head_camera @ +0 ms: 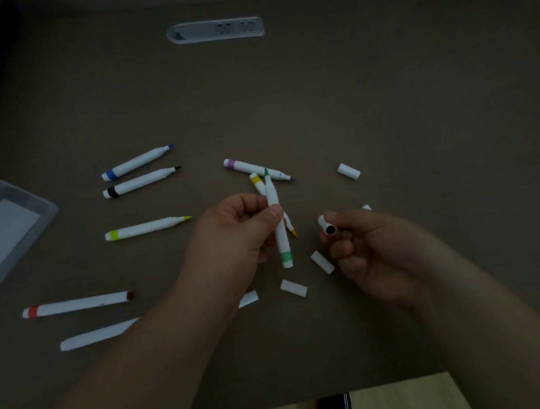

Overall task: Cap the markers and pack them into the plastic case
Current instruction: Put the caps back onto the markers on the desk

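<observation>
Capping step, looks like: left hand point(238, 230) pinching green marker point(279, 226) mid-bench, tip pointing far; right hand point(365, 248) gripping a cap point(326, 225) just right. Next probably lining cap over tip. Plastic case point(3, 226) sitting far left.

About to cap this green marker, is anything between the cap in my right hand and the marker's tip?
Nothing visible: the green marker tip points up, clear of the cap.
</observation>
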A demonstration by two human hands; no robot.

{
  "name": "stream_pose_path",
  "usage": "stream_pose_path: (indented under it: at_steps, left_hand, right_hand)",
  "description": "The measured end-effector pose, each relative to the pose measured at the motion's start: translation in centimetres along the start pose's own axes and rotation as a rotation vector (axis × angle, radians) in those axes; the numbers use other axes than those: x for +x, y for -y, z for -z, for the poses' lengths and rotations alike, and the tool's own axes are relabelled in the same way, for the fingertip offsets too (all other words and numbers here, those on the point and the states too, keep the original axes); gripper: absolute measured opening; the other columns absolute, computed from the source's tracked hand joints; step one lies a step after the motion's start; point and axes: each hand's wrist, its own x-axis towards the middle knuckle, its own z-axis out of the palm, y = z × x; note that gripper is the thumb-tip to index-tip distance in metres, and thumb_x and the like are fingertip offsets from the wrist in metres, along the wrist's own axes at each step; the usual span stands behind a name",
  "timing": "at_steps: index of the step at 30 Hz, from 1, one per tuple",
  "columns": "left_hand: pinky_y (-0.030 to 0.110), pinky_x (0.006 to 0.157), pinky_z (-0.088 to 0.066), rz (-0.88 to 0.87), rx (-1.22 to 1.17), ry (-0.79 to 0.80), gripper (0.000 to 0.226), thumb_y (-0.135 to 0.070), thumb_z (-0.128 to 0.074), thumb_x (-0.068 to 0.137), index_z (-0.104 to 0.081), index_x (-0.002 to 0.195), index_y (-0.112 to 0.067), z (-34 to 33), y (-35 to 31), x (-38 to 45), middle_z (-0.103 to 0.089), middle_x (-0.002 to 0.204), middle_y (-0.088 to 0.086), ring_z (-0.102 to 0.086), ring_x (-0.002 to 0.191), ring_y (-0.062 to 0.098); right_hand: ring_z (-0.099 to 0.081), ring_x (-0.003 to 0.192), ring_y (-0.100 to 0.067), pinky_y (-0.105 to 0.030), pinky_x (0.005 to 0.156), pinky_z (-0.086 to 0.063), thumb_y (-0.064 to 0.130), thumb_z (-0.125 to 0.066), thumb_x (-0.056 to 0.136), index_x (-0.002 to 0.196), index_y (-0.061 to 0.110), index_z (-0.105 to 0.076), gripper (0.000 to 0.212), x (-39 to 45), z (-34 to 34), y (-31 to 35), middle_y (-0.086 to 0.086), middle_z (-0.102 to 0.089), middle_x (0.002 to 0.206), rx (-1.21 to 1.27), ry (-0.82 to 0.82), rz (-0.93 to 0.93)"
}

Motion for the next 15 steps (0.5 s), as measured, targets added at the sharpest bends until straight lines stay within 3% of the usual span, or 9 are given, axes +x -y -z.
stream_pose_path:
  at_steps: [2,6,8,12,15]
  left_hand:
    - [0.029,0.065,-0.053,-0.008,0.005,-0.001,0.008,-0.023,-0.063,0.091,-0.070,0.095,-0.023,0.1,0.0,0.1,-0.072,0.070,-0.007,-0.066,0.067,0.007]
    - [0.037,0.074,-0.055,-0.008,0.014,-0.007,0.006,-0.025,-0.064,0.091,-0.070,0.093,-0.024,0.3,0.0,0.2,-0.072,0.071,-0.007,-0.066,0.072,0.012]
    - [0.040,0.077,-0.056,-0.006,0.013,-0.007,0.006,-0.025,-0.064,0.090,-0.069,0.093,-0.024,0.4,0.0,0.3,-0.072,0.072,-0.006,-0.067,0.074,0.013]
    - [0.040,0.077,-0.057,0.000,0.008,-0.006,0.005,-0.024,-0.064,0.090,-0.069,0.090,-0.025,0.5,0.0,0.3,-0.071,0.068,-0.008,-0.065,0.072,0.013]
    - [0.038,0.076,-0.056,0.002,0.005,-0.004,0.006,-0.024,-0.063,0.090,-0.069,0.091,-0.027,0.7,0.0,0.4,-0.071,0.069,-0.010,-0.066,0.072,0.011]
  right_hand:
    - [-0.048,0.045,-0.006,-0.017,0.036,-0.034,0.014,-0.069,0.086,0.100,0.009,-0.068,0.014,0.0,0.1,0.0,-0.004,-0.063,0.072,-0.124,-0.069,0.073]
    - [-0.060,0.064,-0.005,-0.024,0.053,-0.046,0.029,-0.071,0.087,0.097,0.029,-0.065,0.011,0.5,0.5,-0.6,0.007,-0.065,0.083,-1.007,-0.362,0.465]
    - [-0.057,0.074,-0.004,-0.023,0.061,-0.046,0.035,-0.067,0.090,0.097,0.032,-0.061,0.009,0.5,0.5,-1.1,0.011,-0.058,0.084,-1.314,-0.383,0.578]
    - [-0.053,0.085,-0.003,-0.024,0.072,-0.045,0.040,-0.064,0.090,0.098,0.037,-0.053,0.014,-0.2,0.3,-1.3,0.014,-0.054,0.091,-1.387,-0.367,0.642]
    - [-0.049,0.083,-0.002,-0.022,0.074,-0.044,0.044,-0.063,0.089,0.098,0.036,-0.058,0.014,-0.8,0.4,-1.4,0.015,-0.051,0.093,-1.477,-0.300,0.638]
